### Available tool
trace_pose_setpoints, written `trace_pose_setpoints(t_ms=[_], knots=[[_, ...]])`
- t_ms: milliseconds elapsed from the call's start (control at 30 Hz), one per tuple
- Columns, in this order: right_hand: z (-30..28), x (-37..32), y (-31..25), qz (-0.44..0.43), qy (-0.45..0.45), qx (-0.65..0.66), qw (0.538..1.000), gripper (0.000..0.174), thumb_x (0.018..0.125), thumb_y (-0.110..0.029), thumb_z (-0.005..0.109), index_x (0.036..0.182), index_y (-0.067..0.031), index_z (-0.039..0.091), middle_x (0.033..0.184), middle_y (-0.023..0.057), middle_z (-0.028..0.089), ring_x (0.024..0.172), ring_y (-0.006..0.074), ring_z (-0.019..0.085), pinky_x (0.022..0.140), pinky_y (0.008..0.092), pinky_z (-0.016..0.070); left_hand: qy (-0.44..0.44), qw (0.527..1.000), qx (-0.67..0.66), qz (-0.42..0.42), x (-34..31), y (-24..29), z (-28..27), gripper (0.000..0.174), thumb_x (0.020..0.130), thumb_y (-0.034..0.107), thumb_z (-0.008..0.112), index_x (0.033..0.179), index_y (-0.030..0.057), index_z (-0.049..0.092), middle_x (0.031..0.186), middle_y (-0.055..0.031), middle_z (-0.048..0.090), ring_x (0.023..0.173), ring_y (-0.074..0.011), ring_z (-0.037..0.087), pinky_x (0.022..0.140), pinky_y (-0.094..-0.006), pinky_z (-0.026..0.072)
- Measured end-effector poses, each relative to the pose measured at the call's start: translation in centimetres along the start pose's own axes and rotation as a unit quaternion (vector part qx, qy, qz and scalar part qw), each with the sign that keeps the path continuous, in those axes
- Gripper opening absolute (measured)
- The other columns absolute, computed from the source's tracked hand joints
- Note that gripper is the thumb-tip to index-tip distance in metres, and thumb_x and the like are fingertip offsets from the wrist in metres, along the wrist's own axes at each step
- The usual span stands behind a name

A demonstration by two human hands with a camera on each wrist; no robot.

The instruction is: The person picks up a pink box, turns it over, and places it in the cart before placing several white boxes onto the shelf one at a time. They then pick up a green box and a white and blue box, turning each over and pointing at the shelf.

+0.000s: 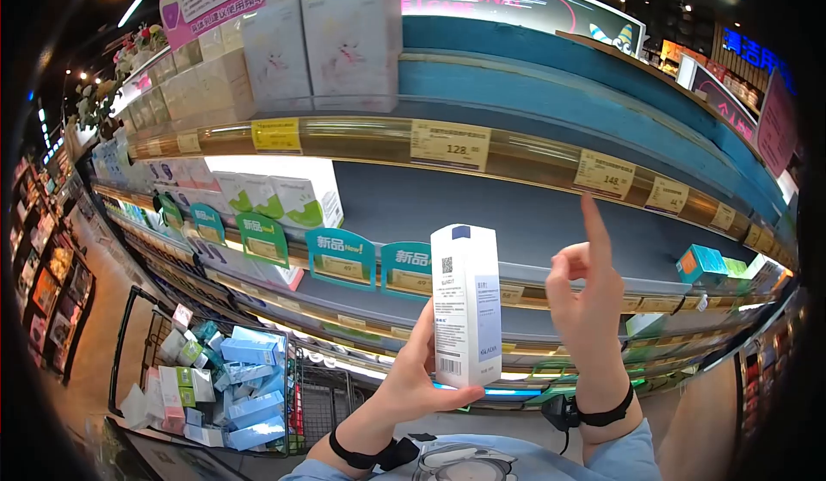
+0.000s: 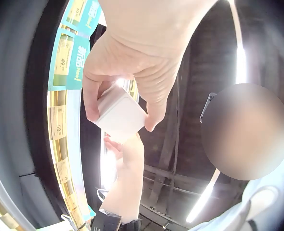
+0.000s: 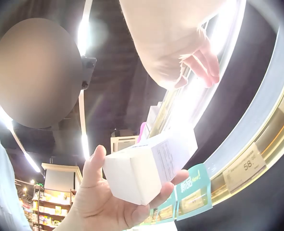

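My left hand (image 1: 411, 378) grips a white carton (image 1: 465, 309) low down, thumb on one side and fingers on the other. The carton stands upright in front of the shelves, with printed text, a square code and a barcode facing me. Its plain white end (image 2: 122, 111) shows in the left wrist view. My right hand (image 1: 588, 296) is raised to the right of the carton and holds nothing. Its index finger points up, its tip just below the 148 price tag (image 1: 604, 175) in the head view, while the other fingers bend toward the thumb.
A wire shopping cart (image 1: 295, 395) stands at the lower left, loaded with blue cartons (image 1: 255, 410) and other packs. White boxes (image 1: 353, 46) fill the upper left shelf. Green-and-white boxes (image 1: 297, 201) sit below, and a teal box (image 1: 701, 262) is at the right. Shelf signs (image 1: 340, 255) stick out along the edge.
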State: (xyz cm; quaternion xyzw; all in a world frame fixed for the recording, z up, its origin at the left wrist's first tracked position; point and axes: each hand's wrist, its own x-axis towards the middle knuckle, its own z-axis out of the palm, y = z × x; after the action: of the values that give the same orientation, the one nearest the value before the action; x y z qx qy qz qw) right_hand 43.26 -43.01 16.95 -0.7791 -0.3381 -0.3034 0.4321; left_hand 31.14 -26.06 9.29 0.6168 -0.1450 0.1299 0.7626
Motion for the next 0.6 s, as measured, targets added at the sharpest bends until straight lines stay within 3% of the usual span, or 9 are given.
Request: trace_pose_setpoints(t_ms=[133,233,333,400,467,600], knots=[[2.8,1.1,-2.7,-0.010,-0.086,0.039,0.995,0.075,0.077,-0.001,0.054,0.148,-0.0125,0.032,0.067,0.0067,0.060,0.061,0.0170,0.061,0.064,0.0307,0.0521,0.007,1.000,-0.012,-0.002,-1.0,0.8,-1.5,0.108,0.071,0.006,0.081,0.150,0.0001,0.007,0.140,-0.0159,0.040,0.130,-0.0241,0.042,0.103,-0.0369,0.0414],[4.5,2.2,-3.9,0.000,-0.147,0.063,0.987,0.072,0.079,-0.006,0.054,0.148,-0.0151,0.034,0.067,0.0091,0.061,0.063,0.0245,0.063,0.066,0.0360,0.0518,0.028,0.999,-0.022,0.001,-1.8,1.3,-2.7,0.109,0.069,0.006,0.082,0.150,0.0002,0.009,0.139,-0.0150,0.041,0.129,-0.0231,0.043,0.102,-0.0366,0.0421],[5.1,2.4,-3.8,-0.015,-0.124,0.025,0.992,0.071,0.078,-0.005,0.053,0.146,-0.0144,0.036,0.068,0.0097,0.061,0.063,0.0259,0.063,0.066,0.0363,0.0516,0.065,0.997,-0.031,-0.004,-2.9,1.6,-4.1,0.113,0.064,0.005,0.084,0.150,-0.0010,0.010,0.139,-0.0136,0.042,0.129,-0.0222,0.044,0.103,-0.0368,0.0410],[5.2,1.9,-3.3,0.021,-0.120,0.082,0.989,0.069,0.079,-0.004,0.053,0.145,-0.0144,0.039,0.067,0.0072,0.060,0.060,0.0219,0.062,0.063,0.0336,0.0512,0.081,0.996,-0.024,0.024,-3.8,1.1,-5.2,0.114,0.063,0.005,0.084,0.149,-0.0020,0.010,0.140,-0.0136,0.041,0.128,-0.0229,0.045,0.103,-0.0367,0.0410],[4.7,0.9,-2.6,-0.023,-0.028,0.119,0.992,0.065,0.079,0.001,0.052,0.142,-0.0100,0.041,0.066,0.0054,0.059,0.059,0.0158,0.060,0.061,0.0285,0.0506,0.088,0.995,-0.016,0.035,-5.1,0.6,-6.8,0.115,0.061,0.007,0.085,0.149,-0.0029,0.011,0.140,-0.0139,0.041,0.127,-0.0233,0.046,0.103,-0.0364,0.0413],[3.9,-3.6,1.1,-0.010,0.004,0.149,0.989,0.059,0.080,0.006,0.051,0.137,-0.0043,0.046,0.067,0.0047,0.058,0.060,0.0111,0.059,0.060,0.0242,0.0496,0.126,0.992,0.014,0.008,-7.5,0.4,-8.8,0.121,0.057,0.014,0.088,0.149,-0.0032,0.011,0.137,-0.0146,0.044,0.125,-0.0250,0.049,0.100,-0.0378,0.0450]])
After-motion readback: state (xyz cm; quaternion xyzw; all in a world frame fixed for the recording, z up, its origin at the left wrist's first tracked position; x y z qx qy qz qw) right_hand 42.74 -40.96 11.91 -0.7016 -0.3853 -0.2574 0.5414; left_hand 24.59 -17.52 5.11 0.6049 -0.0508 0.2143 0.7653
